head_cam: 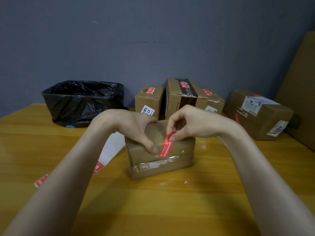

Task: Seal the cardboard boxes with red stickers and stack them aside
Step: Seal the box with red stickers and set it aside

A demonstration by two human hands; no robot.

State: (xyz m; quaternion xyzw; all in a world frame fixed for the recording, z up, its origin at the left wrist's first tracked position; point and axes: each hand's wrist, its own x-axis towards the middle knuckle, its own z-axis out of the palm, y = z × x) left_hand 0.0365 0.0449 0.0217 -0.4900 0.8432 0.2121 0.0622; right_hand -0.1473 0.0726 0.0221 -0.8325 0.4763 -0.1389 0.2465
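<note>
A worn cardboard box (162, 160) stands in the middle of the wooden table (170, 210). A red sticker (165, 148) runs down its front face from the top edge, its upper end lifted. My right hand (185, 124) pinches that upper end between thumb and forefinger. My left hand (134, 128) grips the box's top left, thumb down on the front face beside the sticker. A sheet of red stickers (100, 165) lies on the table left of the box, partly under my left forearm.
Several sealed boxes (184, 96) stand along the grey wall behind, another box (259, 114) at the right. A black-bagged bin (83, 101) sits at the back left. A large cardboard sheet (300, 92) leans at the far right. A red scrap (186, 181) lies near the box.
</note>
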